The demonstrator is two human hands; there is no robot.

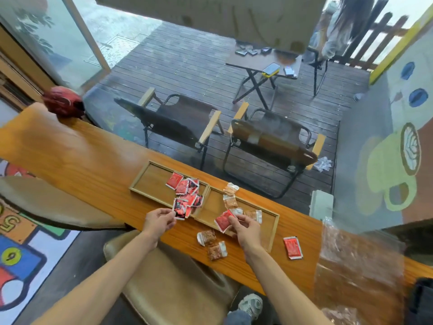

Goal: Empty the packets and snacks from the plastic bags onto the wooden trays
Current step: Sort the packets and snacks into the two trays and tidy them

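Two wooden trays lie side by side on the long counter. The left tray (150, 181) holds several red packets (185, 186) piled at its right end. The right tray (273, 227) holds a few brown snack packets (230, 202). My left hand (159, 221) pinches a red and black packet (180, 208) at the left tray's near corner. My right hand (246, 227) grips a red packet (222, 221) over the right tray. Two brown snack packets (212, 243) and one red packet (293, 247) lie loose on the counter. A clear plastic bag (358, 266) lies at the right.
The wooden counter (82, 156) runs left to right against a window. A dark red round object (62, 102) sits at its far left end. A padded stool (168, 285) stands below my arms. Outside are two folding chairs, a small table and a seated person.
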